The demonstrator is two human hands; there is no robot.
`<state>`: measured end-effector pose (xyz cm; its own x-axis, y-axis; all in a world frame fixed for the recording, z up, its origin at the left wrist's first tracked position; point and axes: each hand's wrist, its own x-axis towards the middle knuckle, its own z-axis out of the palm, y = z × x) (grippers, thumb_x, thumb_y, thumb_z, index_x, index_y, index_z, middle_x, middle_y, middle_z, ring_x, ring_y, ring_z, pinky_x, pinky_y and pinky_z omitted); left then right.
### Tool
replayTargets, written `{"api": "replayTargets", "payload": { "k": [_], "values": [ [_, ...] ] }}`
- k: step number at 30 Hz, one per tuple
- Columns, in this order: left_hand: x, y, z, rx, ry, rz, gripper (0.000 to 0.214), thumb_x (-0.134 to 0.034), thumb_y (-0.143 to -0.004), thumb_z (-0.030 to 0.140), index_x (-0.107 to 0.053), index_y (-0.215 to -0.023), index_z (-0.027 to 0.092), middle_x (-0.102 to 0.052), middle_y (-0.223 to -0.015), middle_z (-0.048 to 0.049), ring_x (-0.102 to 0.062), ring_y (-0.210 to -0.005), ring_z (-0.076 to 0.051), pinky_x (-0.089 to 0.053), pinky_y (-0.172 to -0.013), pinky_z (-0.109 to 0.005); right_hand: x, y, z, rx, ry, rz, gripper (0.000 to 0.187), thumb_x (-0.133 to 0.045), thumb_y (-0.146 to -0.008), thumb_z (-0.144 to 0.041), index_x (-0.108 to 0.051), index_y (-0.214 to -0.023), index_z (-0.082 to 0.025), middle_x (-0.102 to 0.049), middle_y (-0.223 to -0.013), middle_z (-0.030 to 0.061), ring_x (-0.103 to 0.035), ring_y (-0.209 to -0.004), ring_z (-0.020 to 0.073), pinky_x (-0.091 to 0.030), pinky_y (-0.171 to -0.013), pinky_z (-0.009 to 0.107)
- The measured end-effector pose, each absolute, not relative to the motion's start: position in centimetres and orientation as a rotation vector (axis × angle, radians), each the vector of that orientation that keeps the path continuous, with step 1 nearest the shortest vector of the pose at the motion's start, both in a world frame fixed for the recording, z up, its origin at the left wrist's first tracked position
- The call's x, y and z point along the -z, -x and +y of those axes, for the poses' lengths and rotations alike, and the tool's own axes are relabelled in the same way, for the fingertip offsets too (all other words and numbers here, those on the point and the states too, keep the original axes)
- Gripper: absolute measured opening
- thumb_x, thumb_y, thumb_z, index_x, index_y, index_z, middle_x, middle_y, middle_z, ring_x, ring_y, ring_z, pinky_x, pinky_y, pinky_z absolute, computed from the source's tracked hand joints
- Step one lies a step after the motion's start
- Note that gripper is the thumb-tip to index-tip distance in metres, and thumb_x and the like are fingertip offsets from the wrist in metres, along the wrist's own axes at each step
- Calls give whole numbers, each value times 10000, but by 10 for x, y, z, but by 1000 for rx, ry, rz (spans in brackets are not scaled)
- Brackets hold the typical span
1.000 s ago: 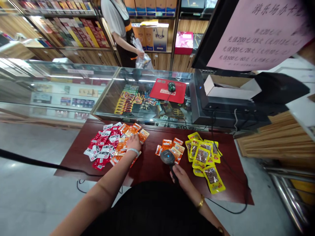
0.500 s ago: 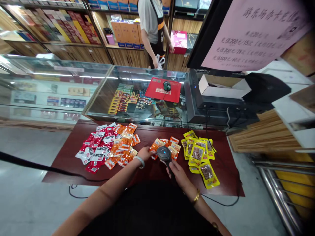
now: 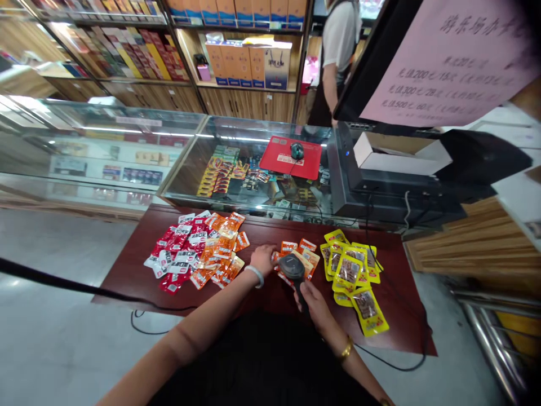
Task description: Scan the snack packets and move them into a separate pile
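Observation:
My right hand (image 3: 313,301) is wrapped round the handle of a dark handheld barcode scanner (image 3: 291,266). The scanner's head hangs over a small group of orange snack packets (image 3: 310,259) and hides part of them. My left hand (image 3: 262,259), with a pale bracelet at the wrist, is at the left edge of that group. Its fingers are curled, and whatever they may hold is hidden. Further left lies a larger heap of orange packets (image 3: 222,248), overlapping red and white packets (image 3: 180,248). Yellow snack packets (image 3: 350,270) are piled to the right of the scanner.
Behind the dark red table (image 3: 262,223) stands a glass display counter (image 3: 190,186) with a red mat (image 3: 291,158) and a mouse (image 3: 297,150). A monitor's back with a pink notice (image 3: 443,67) is at the upper right. A cable (image 3: 84,287) crosses the left side. A person (image 3: 336,62) stands behind the counter.
The view has shifted, so the table sits further right. The orange packet by my left fingers no longer shows in front of them. The person behind the counter has moved right.

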<state>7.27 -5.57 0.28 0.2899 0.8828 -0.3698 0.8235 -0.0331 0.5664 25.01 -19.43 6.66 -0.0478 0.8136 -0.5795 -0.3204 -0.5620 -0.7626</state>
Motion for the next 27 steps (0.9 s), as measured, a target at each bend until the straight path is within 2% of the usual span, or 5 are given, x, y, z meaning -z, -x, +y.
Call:
{"api": "replayTargets", "payload": {
  "k": [3,8,17,22,27],
  "values": [
    [-16,-35,-22,-131,-1931,1902,590,-558,-801,503,-493,-1283,170,-496,-1353,-152,-424,-1260,-288,-291,-1062,-398,-68,-248,-195,-1754,1438,-572,484,-616,-729,-656,-558,-915,-212,-518,-617,-39,-423,-493,112,-315,-472,228],
    [-26,34,28,34,-1657,2399,591,-478,-822,557,-500,-1234,133,-517,-1300,-203,-443,-1218,-351,-342,-981,-447,-77,-246,-196,-1740,1455,-623,502,-619,-702,-685,-566,-832,-202,-519,-592,-28,-422,-486,113,-317,-456,230],
    [-15,53,54,233,-1660,2233,538,-618,-715,516,-594,-1108,149,-635,-1125,-196,-559,-1089,-342,-430,-869,-416,-77,-247,-195,-1750,1496,-649,539,-620,-683,-701,-580,-854,-192,-515,-579,-35,-421,-463,103,-325,-436,224],
    [-8,47,43,-82,-1506,2034,338,-439,-854,422,-680,-924,195,-700,-919,-84,-637,-844,-205,-445,-722,-282,-74,-246,-197,-1755,1502,-596,553,-638,-673,-691,-592,-924,-200,-532,-599,-32,-450,-482,111,-325,-432,219],
    [5,3,2,-427,-1283,1813,354,-489,-810,449,-691,-862,163,-679,-743,-27,-591,-669,-140,-417,-605,-221,-74,-244,-194,-1766,1476,-632,548,-634,-693,-669,-589,-979,-203,-525,-595,-38,-438,-472,106,-326,-435,224]
  ]
}}
